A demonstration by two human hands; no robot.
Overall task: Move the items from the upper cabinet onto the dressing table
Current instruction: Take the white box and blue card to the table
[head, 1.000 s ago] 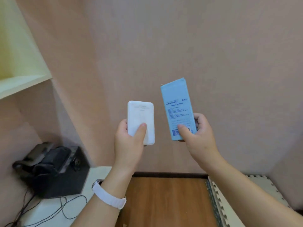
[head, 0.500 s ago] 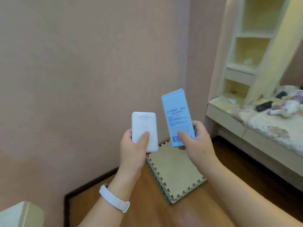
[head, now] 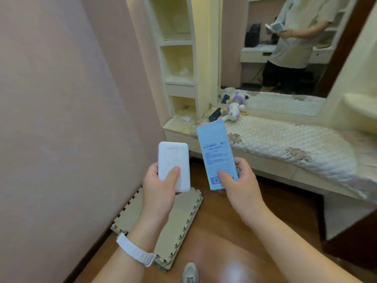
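Both raised: left hand (head: pixel 159 186) w/ white pack (head: pixel 174 166), right hand (head: pixel 242 184) w/ blue box (head: pixel 216 154)

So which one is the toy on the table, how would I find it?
Look at the dressing table with the quilted cover, below the big mirror. At its back left end lies a plush toy, white with purple bits. The only thing beside it is a flat black gadget.

head cam | faces forward-down | hands close | dressing table (head: pixel 285 139) beyond
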